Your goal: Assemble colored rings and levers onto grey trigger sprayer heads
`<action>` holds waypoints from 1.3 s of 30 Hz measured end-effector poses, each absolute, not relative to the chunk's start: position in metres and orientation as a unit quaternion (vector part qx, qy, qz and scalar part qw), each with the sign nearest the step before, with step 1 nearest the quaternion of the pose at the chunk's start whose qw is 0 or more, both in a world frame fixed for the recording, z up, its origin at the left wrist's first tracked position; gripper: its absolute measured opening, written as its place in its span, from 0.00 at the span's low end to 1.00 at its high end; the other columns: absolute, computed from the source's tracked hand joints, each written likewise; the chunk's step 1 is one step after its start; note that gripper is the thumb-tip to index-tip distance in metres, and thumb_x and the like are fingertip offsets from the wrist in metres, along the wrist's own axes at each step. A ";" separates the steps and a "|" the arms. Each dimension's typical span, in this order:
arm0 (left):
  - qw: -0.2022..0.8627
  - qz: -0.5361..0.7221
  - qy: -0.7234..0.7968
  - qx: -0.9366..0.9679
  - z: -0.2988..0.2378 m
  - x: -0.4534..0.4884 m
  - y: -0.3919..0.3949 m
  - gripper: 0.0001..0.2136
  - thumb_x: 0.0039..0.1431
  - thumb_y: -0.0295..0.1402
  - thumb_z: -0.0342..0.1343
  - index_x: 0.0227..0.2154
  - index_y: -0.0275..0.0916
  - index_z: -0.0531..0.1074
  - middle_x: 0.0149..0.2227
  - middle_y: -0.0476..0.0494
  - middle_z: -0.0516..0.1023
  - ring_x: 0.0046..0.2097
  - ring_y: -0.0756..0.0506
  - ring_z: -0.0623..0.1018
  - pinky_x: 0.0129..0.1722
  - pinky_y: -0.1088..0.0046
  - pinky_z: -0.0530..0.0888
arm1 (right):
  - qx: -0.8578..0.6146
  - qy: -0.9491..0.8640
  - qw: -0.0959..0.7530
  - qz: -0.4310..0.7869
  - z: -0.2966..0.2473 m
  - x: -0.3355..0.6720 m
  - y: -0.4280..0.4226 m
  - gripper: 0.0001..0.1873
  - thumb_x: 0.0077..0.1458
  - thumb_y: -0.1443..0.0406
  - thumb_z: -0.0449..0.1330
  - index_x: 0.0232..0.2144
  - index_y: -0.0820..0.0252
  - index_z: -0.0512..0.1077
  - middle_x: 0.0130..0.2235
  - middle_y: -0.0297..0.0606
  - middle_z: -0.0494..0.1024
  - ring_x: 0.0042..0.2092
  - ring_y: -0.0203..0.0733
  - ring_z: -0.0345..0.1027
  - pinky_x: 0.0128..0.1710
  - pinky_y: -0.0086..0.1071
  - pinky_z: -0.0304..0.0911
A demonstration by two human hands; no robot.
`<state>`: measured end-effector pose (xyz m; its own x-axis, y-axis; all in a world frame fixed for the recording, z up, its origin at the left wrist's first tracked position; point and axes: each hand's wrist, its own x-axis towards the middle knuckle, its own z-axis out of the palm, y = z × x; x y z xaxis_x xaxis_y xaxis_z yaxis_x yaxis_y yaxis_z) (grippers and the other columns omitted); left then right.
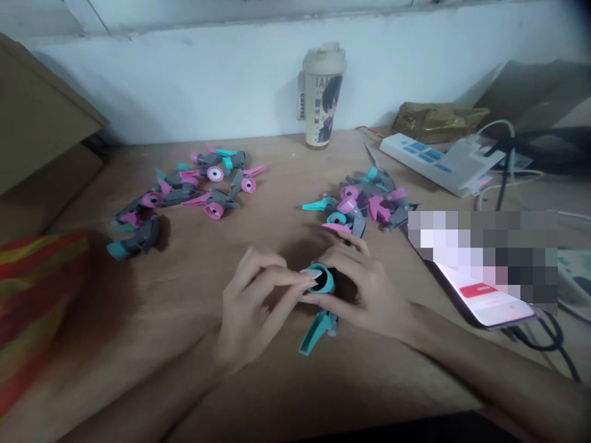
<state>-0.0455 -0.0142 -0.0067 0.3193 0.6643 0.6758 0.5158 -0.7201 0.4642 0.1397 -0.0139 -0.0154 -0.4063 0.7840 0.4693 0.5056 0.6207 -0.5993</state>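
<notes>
Both my hands meet over the middle of the wooden table (286, 394) on one teal plastic part (322, 298). It has a ring at the top and a pointed trigger-like tail hanging toward me. My left hand (253, 307) pinches the ring's rim with thumb and forefinger. My right hand (364, 289) wraps the ring from the right side. A pile of grey, pink and teal parts (362, 206) lies just beyond my right hand. A second spread of the same parts (194, 184) lies farther back on the left.
A cream lidded cup (322, 95) stands against the white wall. A white power strip (443, 163) with cables sits at the back right. A lit phone (489, 298) lies right of my right hand. A cardboard box (37, 117) and striped cloth (32, 307) fill the left.
</notes>
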 end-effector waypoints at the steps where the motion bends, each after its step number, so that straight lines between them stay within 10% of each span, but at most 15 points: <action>1: 0.097 0.452 0.359 0.811 -0.006 -0.045 -0.014 0.07 0.53 0.22 0.59 0.31 0.42 0.74 0.30 0.51 0.68 0.33 0.52 0.71 0.32 0.74 0.70 | -0.394 -0.816 0.380 0.185 -0.016 0.140 -0.014 0.11 0.50 0.59 0.62 0.32 0.58 0.67 0.31 0.32 0.74 0.37 0.39 0.68 0.57 0.43 0.46; 16: 0.495 0.345 0.383 0.699 0.002 -0.040 0.004 0.04 0.53 0.27 0.56 0.25 0.37 0.74 0.27 0.49 0.71 0.28 0.52 0.71 0.28 0.78 0.69 | -0.404 -0.801 0.396 0.195 -0.019 0.139 -0.012 0.10 0.50 0.58 0.62 0.33 0.56 0.68 0.31 0.32 0.75 0.36 0.40 0.69 0.56 0.46 0.49; 39: 0.397 0.312 0.370 0.780 0.009 -0.045 0.009 0.02 0.47 0.27 0.57 0.26 0.37 0.72 0.30 0.47 0.68 0.30 0.51 0.70 0.28 0.76 0.69 | -0.385 -0.834 0.373 0.132 -0.018 0.141 -0.014 0.08 0.51 0.59 0.60 0.31 0.56 0.68 0.29 0.32 0.73 0.36 0.41 0.69 0.56 0.46 0.48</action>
